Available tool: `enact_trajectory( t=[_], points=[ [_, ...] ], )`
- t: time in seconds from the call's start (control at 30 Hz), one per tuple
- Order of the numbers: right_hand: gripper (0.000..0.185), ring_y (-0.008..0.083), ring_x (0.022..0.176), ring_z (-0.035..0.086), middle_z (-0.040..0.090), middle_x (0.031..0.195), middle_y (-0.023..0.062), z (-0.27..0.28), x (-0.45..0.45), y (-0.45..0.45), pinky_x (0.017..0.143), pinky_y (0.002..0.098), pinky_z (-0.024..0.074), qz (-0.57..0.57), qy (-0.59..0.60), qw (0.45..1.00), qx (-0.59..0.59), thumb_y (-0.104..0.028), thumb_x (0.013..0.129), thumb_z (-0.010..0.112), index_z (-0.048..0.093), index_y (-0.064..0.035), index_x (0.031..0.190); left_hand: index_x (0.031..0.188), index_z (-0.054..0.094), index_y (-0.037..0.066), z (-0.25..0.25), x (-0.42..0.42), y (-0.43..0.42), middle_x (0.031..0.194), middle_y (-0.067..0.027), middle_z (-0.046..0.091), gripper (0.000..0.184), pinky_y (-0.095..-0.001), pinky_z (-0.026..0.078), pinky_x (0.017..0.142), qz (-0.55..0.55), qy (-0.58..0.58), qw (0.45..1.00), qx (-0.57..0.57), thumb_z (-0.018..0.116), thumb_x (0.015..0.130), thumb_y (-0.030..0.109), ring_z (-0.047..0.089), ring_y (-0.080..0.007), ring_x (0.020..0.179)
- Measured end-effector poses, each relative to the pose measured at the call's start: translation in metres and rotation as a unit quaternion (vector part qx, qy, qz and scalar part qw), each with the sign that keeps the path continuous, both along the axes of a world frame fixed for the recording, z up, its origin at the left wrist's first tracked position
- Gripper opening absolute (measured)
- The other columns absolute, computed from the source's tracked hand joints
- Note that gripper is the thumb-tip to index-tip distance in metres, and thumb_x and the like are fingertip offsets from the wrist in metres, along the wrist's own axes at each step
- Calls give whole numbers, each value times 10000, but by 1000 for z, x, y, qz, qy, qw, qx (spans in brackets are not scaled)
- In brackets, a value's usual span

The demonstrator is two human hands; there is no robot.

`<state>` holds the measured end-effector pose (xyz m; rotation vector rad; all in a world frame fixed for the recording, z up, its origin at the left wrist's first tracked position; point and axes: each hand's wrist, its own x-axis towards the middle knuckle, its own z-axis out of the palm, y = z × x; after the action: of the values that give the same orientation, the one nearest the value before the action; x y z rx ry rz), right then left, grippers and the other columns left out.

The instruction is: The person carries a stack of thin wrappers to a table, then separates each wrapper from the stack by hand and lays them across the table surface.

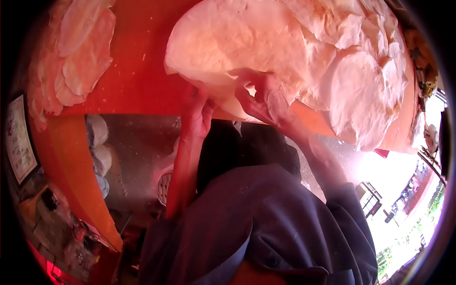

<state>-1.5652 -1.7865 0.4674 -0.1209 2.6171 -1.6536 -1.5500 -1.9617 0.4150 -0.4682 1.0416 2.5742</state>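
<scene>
A large, thin round flatbread (232, 38) lies at the near edge of an orange-red table (137, 61), its near rim lifted and hanging slightly over the edge. My left hand (195, 111) is closed at the left part of that rim, its fingers somewhat blurred. To its right, my right hand (266, 97) curls thumb and fingers into a ring and pinches the same flatbread, the fingertips partly hidden. Beside my right hand, a spread of overlapping flatbreads (358, 90) covers the table's right side.
Another pile of flatbreads (85, 52) lies at the table's far left. Below it, pale sacks (99, 142) stand on the floor beside the orange table side (78, 171). A framed sheet (21, 140) is at far left. Bright daylight and a metal rack (370, 198) show at right.
</scene>
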Motion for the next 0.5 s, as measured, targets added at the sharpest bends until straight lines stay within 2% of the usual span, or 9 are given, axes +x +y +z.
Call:
enact_trajectory(
  t=[0.03,0.1,0.13,0.17,0.2,0.23,0.4,0.47,0.5],
  points=[
    [270,355,720,662,663,820,231,2,-1,0,650,434,533,-26,-12,998,60,-87,729,624,669,16,975,1245,523,38,3,-1,4,1097,-72,613,330,-271,490,803,26,-31,997,-64,533,975,228,599,-152,978],
    [233,337,685,656,663,767,186,-12,-4,-14,608,432,530,-37,110,972,205,-171,715,630,667,-20,889,1062,598,30,-44,1,-21,879,-54,628,193,-254,477,732,-18,-87,996,25,571,935,173,596,-137,817],
    [141,323,623,628,633,698,137,-19,-6,-22,576,440,515,8,140,949,281,-126,710,601,653,-44,811,939,612,42,-22,0,-14,723,-20,580,104,-252,447,655,-12,-72,997,-5,579,902,133,536,-124,687],
    [90,325,652,629,623,699,141,-32,-8,-35,596,451,507,34,128,948,289,-141,688,593,604,-62,728,948,616,43,-14,-4,-9,734,-14,584,116,-269,444,653,46,-159,983,-79,566,896,133,535,-133,686],
    [83,329,657,635,627,707,159,-19,-10,-43,597,459,506,22,73,955,286,-145,690,584,590,-63,706,1001,623,34,-44,1,-27,864,-52,635,163,-282,471,705,49,-136,989,-39,574,893,145,594,-160,812],
    [82,343,646,638,622,686,163,-19,-12,-47,575,471,500,10,109,957,268,-135,675,590,600,-61,709,1072,618,17,-36,2,-32,1020,-86,644,217,-289,489,751,-8,-136,990,-39,582,891,133,605,-181,929],
    [97,359,671,646,653,739,180,-6,-26,-31,599,455,503,17,57,961,268,-140,742,607,611,-43,741,1174,584,-15,-49,4,-45,1128,-108,633,283,-311,505,832,-2,-107,987,-116,565,926,121,605,-203,1021],
    [114,293,683,655,676,765,124,19,-54,6,624,401,507,53,28,946,317,-139,791,638,650,-34,831,1209,569,-19,-57,7,-74,1165,-120,631,304,-335,508,888,13,-94,993,-76,556,941,124,607,-219,1059],
    [225,216,745,640,670,811,89,32,-67,42,675,354,513,21,41,959,279,-146,803,686,635,-29,988,1233,559,-20,-59,8,-94,1193,-128,627,320,-353,509,925,30,-95,995,-21,550,949,127,606,-229,1087]
  ],
)
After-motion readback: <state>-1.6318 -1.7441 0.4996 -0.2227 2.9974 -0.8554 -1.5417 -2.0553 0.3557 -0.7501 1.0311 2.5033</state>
